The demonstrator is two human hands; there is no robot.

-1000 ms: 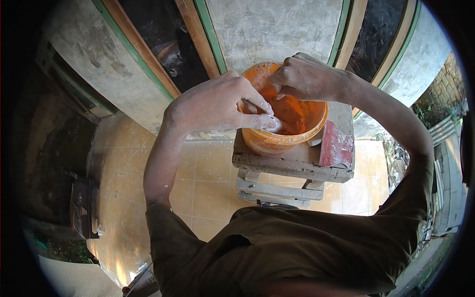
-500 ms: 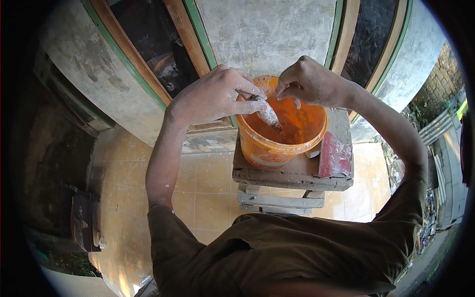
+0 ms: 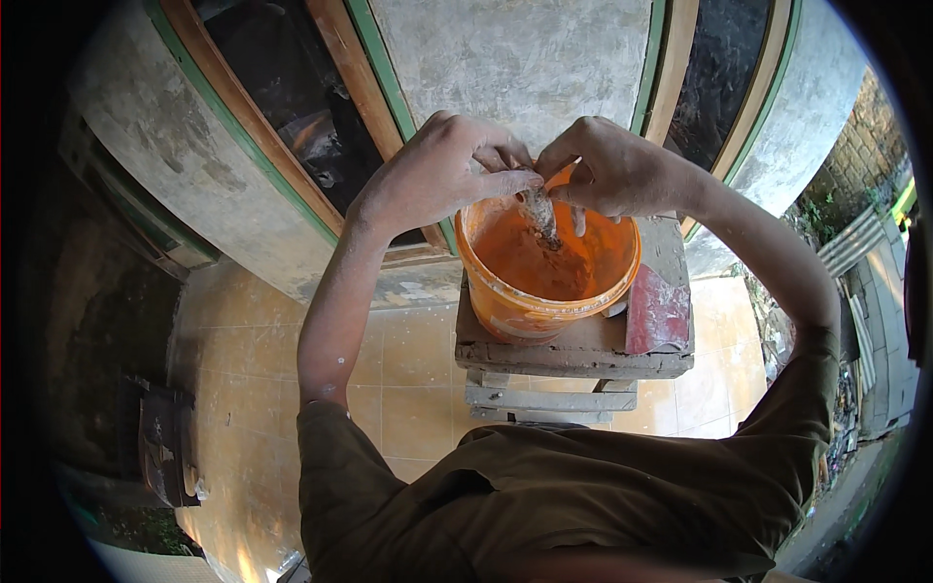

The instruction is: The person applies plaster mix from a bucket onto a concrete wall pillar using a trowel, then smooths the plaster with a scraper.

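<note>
Over the mouth of an orange bucket (image 3: pixel 544 311), my left hand (image 3: pixel 457 170) pinches a pale, crusted, elongated object (image 3: pixel 537 216). It hangs down at a slant and tapers to a dark end inside the bucket; its kind cannot be made out. My right hand (image 3: pixel 607 170) has come right up beside it, with bent fingers at the object's upper part. Whether those fingers grip it is hidden. Both hands are dusted with pale powder. The bucket's inner wall carries whitish smears, and its rim is chalky.
The bucket stands on a worn wooden stool (image 3: pixel 573 361). A dusty red piece (image 3: pixel 659 311) lies at the stool's right side. Behind rises a grey plastered wall (image 3: pixel 515 58) between wood-framed windows. Yellowish floor tiles (image 3: pixel 408 360) spread below, with a dark box-like thing (image 3: pixel 167 442) at far left.
My right hand has moved left and down to meet the pale object. My left hand has shifted slightly right, and the object now hangs more upright.
</note>
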